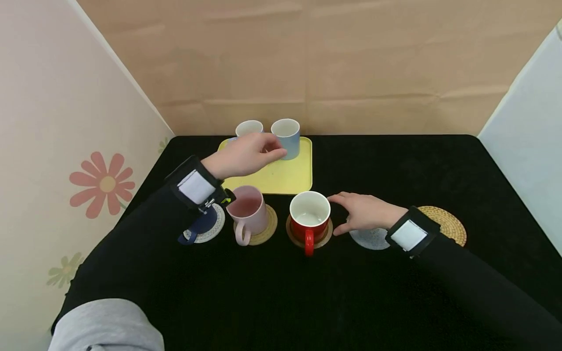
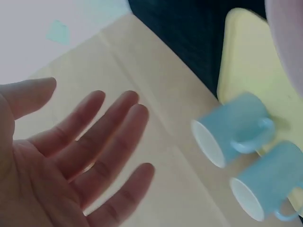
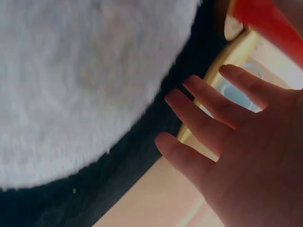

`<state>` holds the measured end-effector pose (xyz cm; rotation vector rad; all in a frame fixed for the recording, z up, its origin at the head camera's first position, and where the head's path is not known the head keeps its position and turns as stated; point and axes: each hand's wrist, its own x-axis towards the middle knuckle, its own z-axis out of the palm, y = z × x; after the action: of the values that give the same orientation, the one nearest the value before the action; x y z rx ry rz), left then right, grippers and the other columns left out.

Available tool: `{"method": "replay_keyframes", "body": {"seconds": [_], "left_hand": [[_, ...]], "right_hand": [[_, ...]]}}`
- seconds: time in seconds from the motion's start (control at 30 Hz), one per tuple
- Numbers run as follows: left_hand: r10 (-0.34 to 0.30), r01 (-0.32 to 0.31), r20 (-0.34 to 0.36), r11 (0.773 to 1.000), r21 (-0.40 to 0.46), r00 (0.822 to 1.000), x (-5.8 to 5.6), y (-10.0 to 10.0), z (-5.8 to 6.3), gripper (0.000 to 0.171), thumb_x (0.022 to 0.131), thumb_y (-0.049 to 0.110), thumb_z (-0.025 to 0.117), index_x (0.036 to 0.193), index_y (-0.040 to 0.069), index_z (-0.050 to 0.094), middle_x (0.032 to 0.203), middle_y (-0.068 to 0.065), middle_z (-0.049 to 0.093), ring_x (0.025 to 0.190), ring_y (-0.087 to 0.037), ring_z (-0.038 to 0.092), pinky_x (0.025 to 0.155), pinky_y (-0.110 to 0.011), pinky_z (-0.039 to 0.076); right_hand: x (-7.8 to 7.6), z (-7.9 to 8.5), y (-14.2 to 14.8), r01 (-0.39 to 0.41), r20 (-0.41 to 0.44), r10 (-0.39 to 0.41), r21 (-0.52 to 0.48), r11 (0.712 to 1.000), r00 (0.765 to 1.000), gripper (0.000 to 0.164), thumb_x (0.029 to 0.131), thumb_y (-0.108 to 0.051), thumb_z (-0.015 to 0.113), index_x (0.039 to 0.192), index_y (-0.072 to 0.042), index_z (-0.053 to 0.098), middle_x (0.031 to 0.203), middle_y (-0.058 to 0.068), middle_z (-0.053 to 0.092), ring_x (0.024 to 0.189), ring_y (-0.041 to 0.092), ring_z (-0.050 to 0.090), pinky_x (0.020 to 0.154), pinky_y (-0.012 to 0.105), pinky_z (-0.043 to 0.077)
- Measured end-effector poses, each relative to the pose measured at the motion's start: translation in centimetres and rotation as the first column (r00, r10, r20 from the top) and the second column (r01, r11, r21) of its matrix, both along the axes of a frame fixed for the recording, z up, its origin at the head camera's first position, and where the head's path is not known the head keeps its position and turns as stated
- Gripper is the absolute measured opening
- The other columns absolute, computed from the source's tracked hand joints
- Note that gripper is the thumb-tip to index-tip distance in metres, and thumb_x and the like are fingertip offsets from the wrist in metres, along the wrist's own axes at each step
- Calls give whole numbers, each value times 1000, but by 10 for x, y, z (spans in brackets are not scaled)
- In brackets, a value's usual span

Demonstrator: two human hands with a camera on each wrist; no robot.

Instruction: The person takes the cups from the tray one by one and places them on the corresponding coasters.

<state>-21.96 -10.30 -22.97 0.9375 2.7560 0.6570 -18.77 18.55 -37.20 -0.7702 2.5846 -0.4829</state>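
My left hand (image 1: 248,155) is above the yellow tray (image 1: 290,178), its fingers loosely bent around nothing. Two light blue mugs stand at the tray's back: one (image 1: 249,126) partly hidden behind this hand, the other (image 1: 290,142) just beyond its fingertips. In the left wrist view the palm (image 2: 42,184) is bare, with both mugs off to the right. My right hand (image 1: 369,210) hovers over a pale grey coaster (image 1: 371,240), thumb and fingers spread and holding nothing. Its fingertips point at the red mug (image 1: 303,231), which sits on a brown coaster (image 1: 326,239), handle toward me.
Left of the red mug, a pink mug (image 1: 259,222) stands on a tan woven coaster (image 1: 271,226). A navy mug (image 1: 204,223) on a white coaster (image 1: 218,228) is partly covered by my left wrist. A wicker coaster (image 1: 448,224) lies beyond my right wrist. Walls border the black table (image 1: 395,165).
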Motion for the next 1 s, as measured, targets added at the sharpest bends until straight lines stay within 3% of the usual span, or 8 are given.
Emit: {"method": "replay_keyframes", "body": {"seconds": [0.17,0.3,0.47,0.6,0.7,0.83,0.93,1.0], "left_hand": [[10,-13,-35,997,-72,999,-38,4,-8,27,100,26,55,103,2,67,82,-5,63,71,-19,53,64,-29,41],[24,-28,-36,995,-100,999,-69,1,-23,27,99,23,55,102,-1,66,86,-8,64,79,-22,56,71,-31,42],[44,-43,1,973,-228,999,-92,-5,-48,33,98,22,54,109,-9,60,101,-19,64,90,-28,57,82,-34,44],[103,-78,62,945,-319,993,-107,-8,-63,46,95,26,54,120,-12,52,116,-25,59,103,-32,55,92,-38,42],[139,-91,111,930,-357,984,-129,-17,-79,56,93,35,56,126,-10,50,120,-23,56,106,-32,53,94,-40,41],[125,-92,83,943,-321,989,-183,-41,-135,63,88,53,60,114,-4,56,99,-12,59,86,-23,54,75,-31,43],[167,-139,60,934,-329,984,-192,-44,-147,50,88,49,60,90,-1,56,79,-6,53,69,-20,49,62,-30,38],[215,-179,59,912,-370,975,-171,-32,-125,36,89,35,60,78,2,54,72,-6,51,64,-20,48,59,-31,38]], "right_hand": [[-12,4,16,86,-32,-86,7,996,996,78,80,-48,75,140,-6,48,136,20,50,119,37,52,92,55,45],[-24,3,28,166,-48,-164,45,985,985,74,85,-47,71,140,-4,48,141,25,42,124,43,46,95,59,42],[-32,-4,38,222,-45,-219,86,971,975,75,87,-45,70,143,-3,44,148,31,29,131,51,30,97,66,35],[-35,-7,36,242,-29,-240,90,966,970,79,85,-41,73,145,-2,40,150,33,21,134,54,20,99,69,28],[-36,-5,28,240,-24,-239,94,966,971,77,84,-38,74,144,-3,41,151,33,21,134,54,21,100,69,28],[-38,0,17,236,-27,-235,103,966,972,74,83,-36,75,142,-3,44,149,33,24,133,53,25,99,67,32],[-38,1,12,234,-31,-232,112,966,972,73,83,-36,76,141,-4,45,149,32,26,131,53,27,98,66,33],[-38,1,11,234,-32,-231,116,965,972,73,83,-36,76,141,-5,45,149,32,26,131,53,28,97,66,34]]}}
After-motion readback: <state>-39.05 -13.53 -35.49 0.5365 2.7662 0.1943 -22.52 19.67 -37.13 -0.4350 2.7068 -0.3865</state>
